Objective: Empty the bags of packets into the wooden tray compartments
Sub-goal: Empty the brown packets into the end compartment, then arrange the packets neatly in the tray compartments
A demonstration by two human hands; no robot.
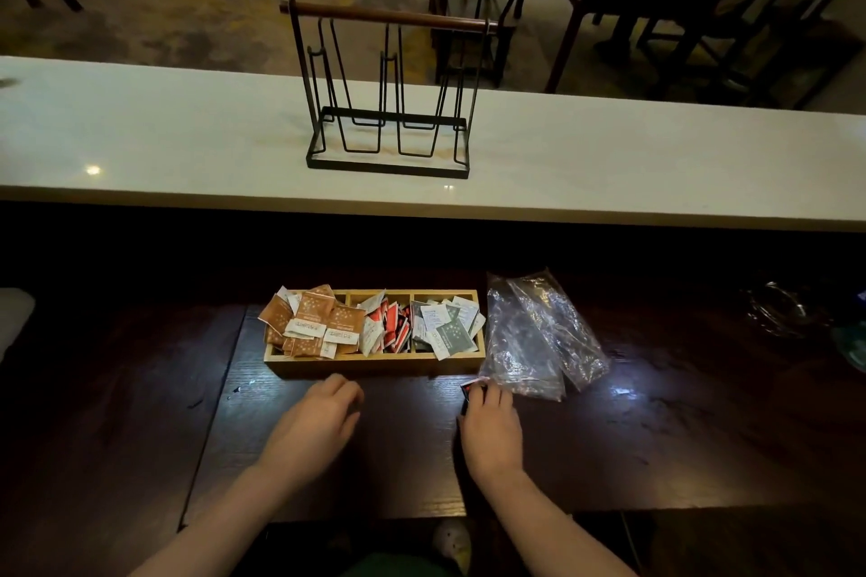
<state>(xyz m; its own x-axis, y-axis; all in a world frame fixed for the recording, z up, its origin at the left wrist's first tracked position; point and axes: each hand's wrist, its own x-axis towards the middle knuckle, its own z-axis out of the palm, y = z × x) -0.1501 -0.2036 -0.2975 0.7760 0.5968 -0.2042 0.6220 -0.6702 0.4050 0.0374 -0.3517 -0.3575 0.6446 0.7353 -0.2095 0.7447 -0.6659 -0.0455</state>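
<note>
Resting on the surface: both your hands, right in front of the tray
Right hand [492, 419]: palm down on the dark wooden surface [656, 436], fingers curled onto a small red packet [468, 389] at the fingertips; looks like a pinch, but most of the packet is hidden so I can't tell how firm
Left hand [321, 412]: fingers loosely bent, holding nothing, hovering or resting just short of the tray's front wall
Wooden tray [375, 365]: just beyond both hands, three compartments side by side
Left compartment: heaped with orange packets [311, 319], some spilling over the rim
Middle compartment: red and white packets [386, 326], standing on edge
Right compartment: green and white packets [445, 323]
Plastic bags [539, 333]: two clear, crumpled ones lying flat just to the right of the tray, near corner almost touching your right fingertips
Further out: a pale counter [140, 136] behind the surface, with a black wire rack [389, 94] with a wooden handle standing on it
Background: dark chairs and tables, pretty dim
</note>
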